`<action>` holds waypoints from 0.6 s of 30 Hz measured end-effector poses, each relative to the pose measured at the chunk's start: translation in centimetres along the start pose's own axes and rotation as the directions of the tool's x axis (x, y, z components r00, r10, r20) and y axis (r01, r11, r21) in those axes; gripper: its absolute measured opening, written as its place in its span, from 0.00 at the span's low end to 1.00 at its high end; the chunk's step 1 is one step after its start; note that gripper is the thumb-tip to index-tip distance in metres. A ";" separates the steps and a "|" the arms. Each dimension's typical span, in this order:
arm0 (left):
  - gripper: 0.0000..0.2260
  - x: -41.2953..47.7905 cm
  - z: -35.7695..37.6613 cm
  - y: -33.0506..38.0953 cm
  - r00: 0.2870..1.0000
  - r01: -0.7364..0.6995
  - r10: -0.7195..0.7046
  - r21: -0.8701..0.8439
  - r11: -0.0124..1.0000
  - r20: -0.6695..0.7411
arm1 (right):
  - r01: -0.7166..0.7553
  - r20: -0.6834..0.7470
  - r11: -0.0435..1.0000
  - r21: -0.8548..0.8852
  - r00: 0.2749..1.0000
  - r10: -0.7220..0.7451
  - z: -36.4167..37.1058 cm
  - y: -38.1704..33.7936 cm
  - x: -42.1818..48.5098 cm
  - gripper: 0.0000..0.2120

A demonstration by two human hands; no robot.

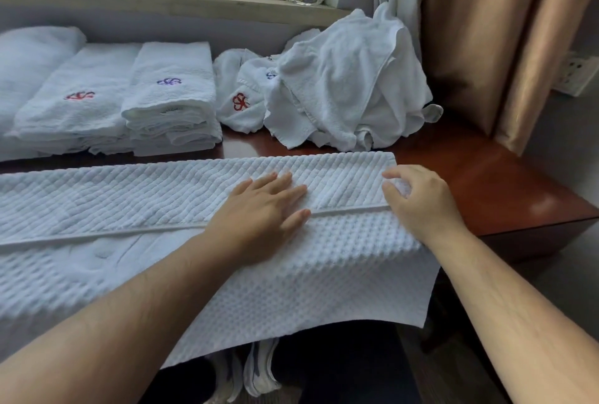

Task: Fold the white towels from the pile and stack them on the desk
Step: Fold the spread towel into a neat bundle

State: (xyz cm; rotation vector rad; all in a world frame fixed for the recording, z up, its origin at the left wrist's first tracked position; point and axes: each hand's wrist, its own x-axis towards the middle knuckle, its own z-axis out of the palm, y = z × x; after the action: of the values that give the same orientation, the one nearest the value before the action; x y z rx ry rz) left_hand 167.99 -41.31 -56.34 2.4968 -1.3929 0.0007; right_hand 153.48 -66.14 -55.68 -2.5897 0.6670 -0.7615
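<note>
Window light is falling across the desk (505, 183) in the head view, the only one there is. Spread along its near edge, a towel (155, 190) is lying lengthwise, its far half already doubled toward the person so that a hem is running under both hands, while the lower layer is hanging off the front.

The left hand (259, 209) is resting flat on the fold, fingers straight and relaxed, pressing the cloth down. Just right of it, the right hand (418, 199) is pinching the towel's end between thumb and curled fingers.

Beyond the hands, the pile (343, 86) is sitting crumpled (several pieces tangled), and the stacks (168, 99) are standing beyond the left hand.

Judging by this, the lengthwise fold is being squared. Next, probably, the right hand is carrying that end leftward across the towel, which calls for the edges staying aligned.
</note>
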 end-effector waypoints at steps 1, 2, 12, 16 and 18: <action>0.34 -0.1 0.0 0.0 1.000 -0.008 0.008 -0.004 1.000 -0.020 | 0.016 -0.051 1.000 -0.003 0.999 -0.017 -0.2 0.1 -0.4 0.10; 0.33 -0.1 0.0 0.0 0.999 -0.019 0.018 -0.005 1.000 -0.042 | 0.034 -0.091 0.999 -0.008 0.995 -0.034 -0.3 0.1 -0.9 0.08; 0.24 0.1 0.4 -0.4 0.993 -0.062 0.057 -0.048 0.997 -0.101 | -0.141 -0.427 0.938 0.317 0.861 0.274 -0.2 0.8 -11.1 0.14; 0.24 0.0 0.3 -0.3 0.992 -0.063 0.057 -0.050 0.997 -0.109 | -0.422 -0.173 0.817 0.394 0.839 0.516 -0.1 1.2 -13.5 0.21; 0.24 0.0 0.2 -0.3 0.993 -0.054 0.047 -0.062 0.997 -0.111 | -0.551 0.040 0.755 0.356 0.816 0.577 0.1 1.4 -14.4 0.31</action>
State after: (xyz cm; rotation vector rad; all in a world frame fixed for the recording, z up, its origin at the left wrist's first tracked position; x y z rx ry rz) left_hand 168.17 -41.23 -56.64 2.3709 -1.3882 0.0994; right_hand 142.37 -59.69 -62.28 -1.8805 1.1497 -0.6898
